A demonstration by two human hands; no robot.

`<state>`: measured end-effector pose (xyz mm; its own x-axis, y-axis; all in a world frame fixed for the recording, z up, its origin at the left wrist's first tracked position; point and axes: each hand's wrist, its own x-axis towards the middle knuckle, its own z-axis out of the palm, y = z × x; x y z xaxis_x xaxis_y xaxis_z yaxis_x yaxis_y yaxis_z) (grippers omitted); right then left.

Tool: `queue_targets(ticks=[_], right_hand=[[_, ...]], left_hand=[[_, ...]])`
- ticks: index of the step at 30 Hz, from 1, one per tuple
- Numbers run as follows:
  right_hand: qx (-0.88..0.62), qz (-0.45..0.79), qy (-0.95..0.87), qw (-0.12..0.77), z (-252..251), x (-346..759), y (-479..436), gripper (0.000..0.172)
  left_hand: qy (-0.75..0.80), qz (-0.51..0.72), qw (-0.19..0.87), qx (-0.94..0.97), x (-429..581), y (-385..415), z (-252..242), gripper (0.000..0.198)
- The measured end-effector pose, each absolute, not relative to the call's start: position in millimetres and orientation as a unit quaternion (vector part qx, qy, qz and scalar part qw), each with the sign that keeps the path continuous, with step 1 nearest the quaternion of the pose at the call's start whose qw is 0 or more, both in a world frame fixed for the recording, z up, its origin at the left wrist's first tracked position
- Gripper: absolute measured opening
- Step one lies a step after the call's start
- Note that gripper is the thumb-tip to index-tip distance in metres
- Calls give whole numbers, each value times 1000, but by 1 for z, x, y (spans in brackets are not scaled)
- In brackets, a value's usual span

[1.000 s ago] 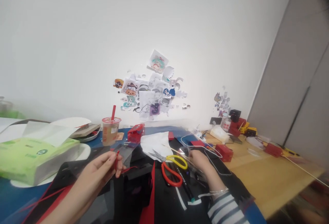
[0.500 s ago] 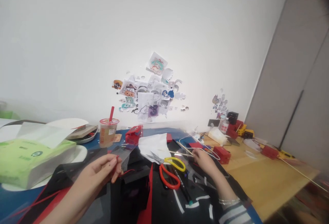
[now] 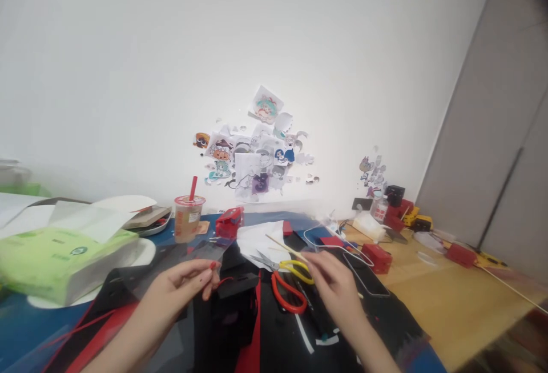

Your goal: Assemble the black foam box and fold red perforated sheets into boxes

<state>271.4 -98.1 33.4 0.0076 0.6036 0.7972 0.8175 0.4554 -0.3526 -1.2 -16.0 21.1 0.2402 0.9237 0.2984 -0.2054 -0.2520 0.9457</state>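
Note:
My left hand is closed in a pinch above the dark work surface. A small red spot shows at its fingertips; I cannot tell whether it is a nail or a held piece. Close to these fingers stands a black box, and a thin red curved strip shows by its top. My right hand pinches a thin wooden stick that points up and left over white paper. Below the stick lie scissors with one red and one yellow handle, blades apart.
A drink cup with a red straw stands at the back left, near a green tissue pack. A phone, a white cable and a red box lie on the right. White paper strips are scattered in front.
My right hand has come left and nearer with the wooden stick, baring the phone. My left hand keeps its pinch near the black box. The view has shifted slightly.

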Motion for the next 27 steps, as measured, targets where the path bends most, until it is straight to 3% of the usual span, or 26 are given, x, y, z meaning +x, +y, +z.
queue_targets(ticks=[14, 27], right_hand=[[-411, -155, -772, 459, 13, 220, -101, 25], [-424, -174, -768, 448, 15, 215, -102, 24]], left_hand=[[282, 510, 504, 638, -2, -24, 22, 21], [258, 472, 493, 685, 1, -30, 26, 28]])
